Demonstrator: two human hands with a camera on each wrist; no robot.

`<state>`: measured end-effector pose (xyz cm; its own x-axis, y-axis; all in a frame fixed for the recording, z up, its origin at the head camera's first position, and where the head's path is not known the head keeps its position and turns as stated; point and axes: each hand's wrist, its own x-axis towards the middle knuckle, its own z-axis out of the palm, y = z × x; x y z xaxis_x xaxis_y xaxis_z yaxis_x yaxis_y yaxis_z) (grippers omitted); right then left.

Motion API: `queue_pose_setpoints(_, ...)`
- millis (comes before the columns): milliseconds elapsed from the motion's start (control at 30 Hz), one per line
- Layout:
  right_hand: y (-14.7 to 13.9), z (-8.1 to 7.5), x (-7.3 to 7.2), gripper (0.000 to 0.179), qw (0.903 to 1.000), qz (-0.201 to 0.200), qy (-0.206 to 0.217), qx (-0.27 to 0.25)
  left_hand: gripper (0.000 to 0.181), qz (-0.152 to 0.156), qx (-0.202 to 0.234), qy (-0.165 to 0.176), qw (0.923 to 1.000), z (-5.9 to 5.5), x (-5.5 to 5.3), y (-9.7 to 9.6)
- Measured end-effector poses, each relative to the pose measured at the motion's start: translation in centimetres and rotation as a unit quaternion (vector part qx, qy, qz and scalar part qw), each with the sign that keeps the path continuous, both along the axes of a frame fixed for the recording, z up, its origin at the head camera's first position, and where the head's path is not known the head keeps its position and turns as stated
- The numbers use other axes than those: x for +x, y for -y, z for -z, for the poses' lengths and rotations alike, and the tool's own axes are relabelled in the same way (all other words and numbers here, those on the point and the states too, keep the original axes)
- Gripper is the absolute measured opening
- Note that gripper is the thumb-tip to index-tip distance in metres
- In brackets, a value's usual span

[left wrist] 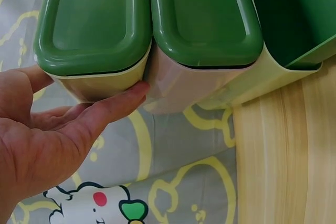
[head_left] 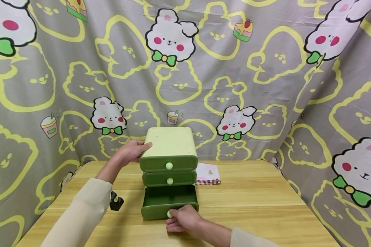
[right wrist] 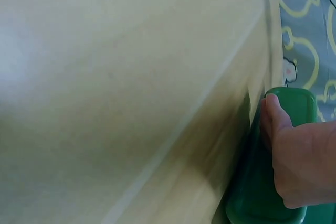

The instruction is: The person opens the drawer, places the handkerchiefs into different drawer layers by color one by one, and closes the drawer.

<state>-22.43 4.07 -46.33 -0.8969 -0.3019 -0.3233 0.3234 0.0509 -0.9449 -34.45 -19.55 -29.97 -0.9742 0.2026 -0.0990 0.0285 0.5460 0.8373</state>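
A small drawer cabinet with a pale yellow-green top and green drawer fronts stands on the table. Its top drawer and middle drawer are closed, while the bottom drawer is pulled out and looks bare inside. My left hand rests on the cabinet's upper left edge, thumb on top; in the left wrist view its fingers lie fairly straight along the side wall. At the bottom drawer's front, my right hand pinches the round pale knob. The right wrist view shows that hand against the green front.
A folded cloth with a checked edge lies right of the cabinet, partly behind it. By the left sleeve is a small black object whose kind I cannot tell. A patterned curtain hangs behind the wooden table.
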Motion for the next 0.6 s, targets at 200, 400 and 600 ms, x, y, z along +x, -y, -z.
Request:
queue_pose_setpoints(200,-0.1,-0.2,1.5,0.031,0.9996,-0.005,0.014,0.022,0.060,-0.001,-0.002,0.000,1.0000,0.1,0.1,0.1)
queue_pose_setpoints(400,-0.5,-0.4,2.6,0.032,0.9987,-0.024,0.032,0.032,0.060,-0.001,-0.001,-0.003,1.0000,0.1,0.1,0.2)
queue_pose_setpoints(600,-0.7,-0.2,3.3,0.033,0.9987,-0.028,0.023,0.036,0.058,-0.001,0.001,-0.001,1.0000,-0.1,0.2,0.2)
